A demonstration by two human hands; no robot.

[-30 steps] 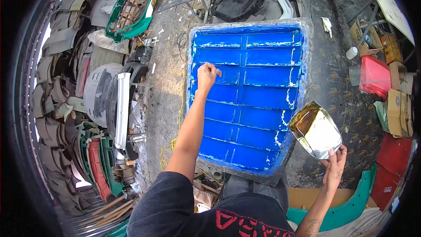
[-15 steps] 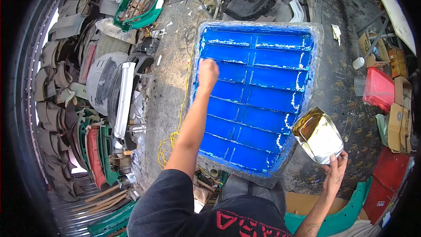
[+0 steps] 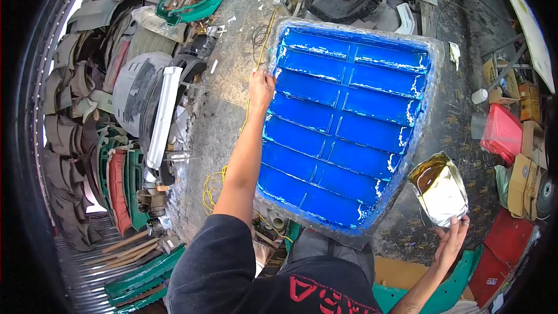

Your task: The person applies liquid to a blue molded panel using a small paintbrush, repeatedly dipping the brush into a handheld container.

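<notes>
A large blue ribbed mould [image 3: 372,116] with a rough grey rim lies in front of me, white paste streaked along its ribs and right side. My left hand [image 3: 262,85] is closed at its upper left edge; what the fingers hold, if anything, is too small to make out. Off the mould's lower right side, my right hand [image 3: 452,238] grips the lower end of an open metal tin [image 3: 442,192]. The tin is tilted, with a shiny inside and some brownish-yellow content or reflection showing.
Stacked grey panels [image 3: 64,134] and a white strip [image 3: 164,117] are on the left. A yellow cord [image 3: 210,191] runs beside the mould. Right of it are a red plastic bag [image 3: 501,131], cardboard boxes [image 3: 523,183] and a white cup [image 3: 479,96]. A green curved part [image 3: 195,14] lies upper left.
My left hand has moved left from over the blue surface to the mould's edge. The view has turned, so the mould appears more tilted and further right. The tin remains in my right hand.
</notes>
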